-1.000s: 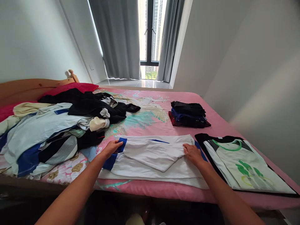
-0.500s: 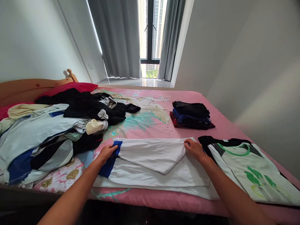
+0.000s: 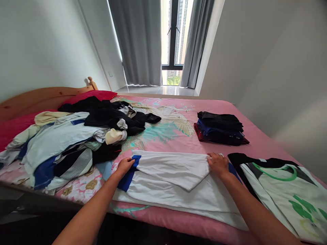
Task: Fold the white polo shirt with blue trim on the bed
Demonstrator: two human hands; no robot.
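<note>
A white long-sleeved shirt (image 3: 163, 194) with blue trim lies flat along the front of the bed, one sleeve (image 3: 176, 166) folded across its top. My left hand (image 3: 126, 165) pinches the blue cuff (image 3: 136, 160) at the left end of that sleeve. At the sleeve's right end, my right hand (image 3: 218, 162) has its fingers curled onto the white cloth, and its grip is partly hidden under the palm. A bit of blue fabric shows just beside my right wrist. To the right lies a white T-shirt (image 3: 278, 190) with a green collar, spread over a black garment (image 3: 236, 159).
A loose heap of clothes (image 3: 63, 136) covers the bed's left side, near a red pillow (image 3: 89, 96) and wooden headboard (image 3: 48, 93). A stack of folded dark clothes (image 3: 221, 127) sits farther back on the right. Pink bedding (image 3: 173, 144) shows between them.
The view has swung a little to the left, so everything appears shifted right. My right hand has settled lower and flatter onto the sleeve's end. My left hand stays at the cuff.
</note>
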